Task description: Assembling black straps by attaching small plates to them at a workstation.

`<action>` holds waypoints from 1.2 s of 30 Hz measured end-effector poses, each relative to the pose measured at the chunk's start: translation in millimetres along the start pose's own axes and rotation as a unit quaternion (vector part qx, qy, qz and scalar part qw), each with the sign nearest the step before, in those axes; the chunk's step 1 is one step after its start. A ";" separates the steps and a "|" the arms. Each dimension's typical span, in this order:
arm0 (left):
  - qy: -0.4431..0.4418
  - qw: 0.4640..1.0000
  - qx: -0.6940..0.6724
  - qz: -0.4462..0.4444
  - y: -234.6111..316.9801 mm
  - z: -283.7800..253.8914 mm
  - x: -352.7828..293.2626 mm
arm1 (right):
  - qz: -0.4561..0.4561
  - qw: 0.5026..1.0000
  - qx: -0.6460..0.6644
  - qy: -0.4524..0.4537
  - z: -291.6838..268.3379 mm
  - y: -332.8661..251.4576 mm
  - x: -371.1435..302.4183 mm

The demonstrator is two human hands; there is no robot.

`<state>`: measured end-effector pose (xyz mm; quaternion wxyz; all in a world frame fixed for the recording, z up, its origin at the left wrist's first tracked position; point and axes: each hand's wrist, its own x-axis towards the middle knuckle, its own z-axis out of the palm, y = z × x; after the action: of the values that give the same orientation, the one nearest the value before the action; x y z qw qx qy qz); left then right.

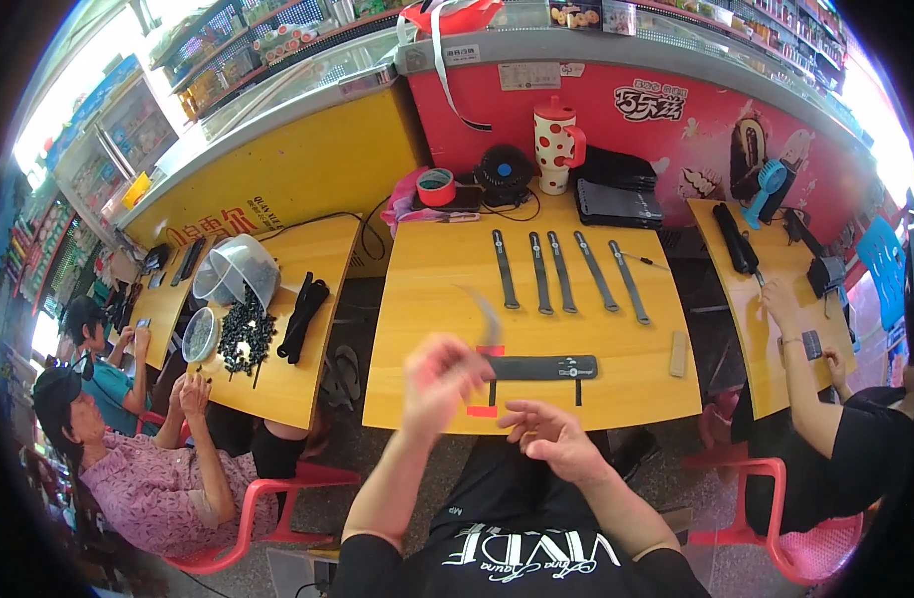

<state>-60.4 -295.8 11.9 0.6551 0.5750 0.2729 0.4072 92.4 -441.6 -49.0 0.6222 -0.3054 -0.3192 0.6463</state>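
Observation:
My left hand (442, 381), blurred by motion, is closed at the left end of a flat dark grey strap (536, 368) with white print. From its fingers a thin, curved greyish strip (490, 317) sticks up, also smeared. The flat strap lies crosswise on the table between red tape marks (483, 411) and dark guide lines (578, 393). Just below the strap my right hand (558, 439) hovers open, fingers apart and nothing in them. Farther back lie several similar grey straps (538, 274) in a row, pointing away from me.
At the table's back stand a spotted tumbler (554, 149), a black fan (504, 171), a red tape roll (436, 187) and a stack of black pouches (616, 199). A pen (648, 262) and wooden block (679, 354) lie right. People work at side tables (322, 289).

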 end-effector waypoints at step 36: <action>0.136 0.972 0.051 -0.182 -92.5 -17.8 -0.4 | -0.132 0.837 -0.413 0.333 -102.1 -15.4 2.3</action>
<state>-55.0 -287.4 -81.8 0.6445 0.4876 0.4803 0.3409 182.5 -435.6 -99.0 0.5863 -0.6858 -0.3674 0.2256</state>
